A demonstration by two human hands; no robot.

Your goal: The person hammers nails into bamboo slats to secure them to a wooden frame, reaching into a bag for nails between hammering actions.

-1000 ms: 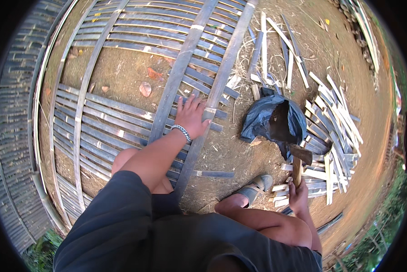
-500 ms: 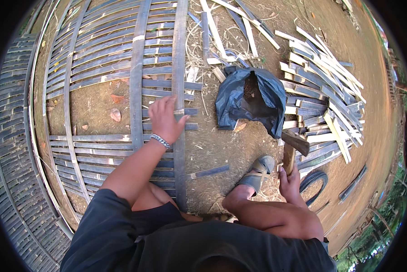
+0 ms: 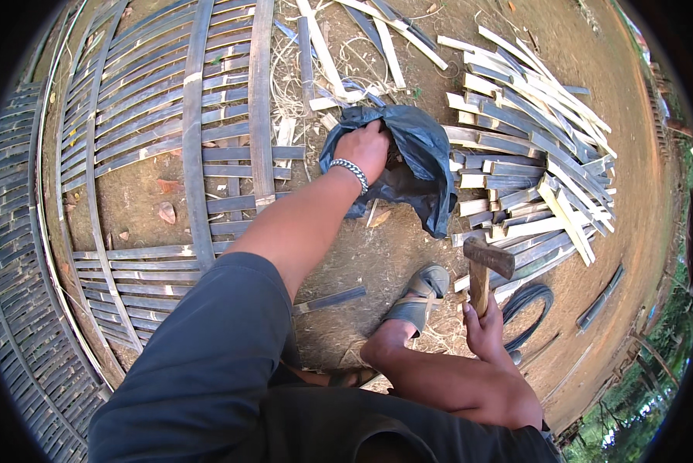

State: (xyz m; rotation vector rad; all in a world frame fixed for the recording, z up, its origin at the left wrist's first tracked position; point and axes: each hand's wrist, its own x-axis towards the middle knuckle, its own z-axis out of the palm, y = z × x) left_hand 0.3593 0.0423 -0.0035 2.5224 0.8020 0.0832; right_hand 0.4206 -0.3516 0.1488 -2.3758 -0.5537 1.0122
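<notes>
My left hand (image 3: pixel 362 152), a chain bracelet at its wrist, reaches into the mouth of a black plastic bag (image 3: pixel 422 139) on the dirt. Its fingers are hidden inside, and the bag's contents cannot be made out. Low on the right, my right hand (image 3: pixel 485 333) is closed round the wooden handle of a hammer (image 3: pixel 479 284), head up. To the left of the bag lies a lattice panel of dark split-bamboo slats (image 3: pixel 194 147), crossed by long upright strips. My left forearm passes over the panel's right edge.
Right of the bag spreads a pile of cut bamboo strips (image 3: pixel 547 154). Longer pale strips (image 3: pixel 321 46) lie beyond it. A coil of black hose or cable (image 3: pixel 543 297) rests beside my right hand. A sandalled foot (image 3: pixel 418 302) stands near the bag, with one loose slat (image 3: pixel 329 299) alongside.
My left hand has left the panel's upright strip and moved right into the black bag. My right hand still holds the hammer, now slightly lower in the picture. The view has shifted a little.
</notes>
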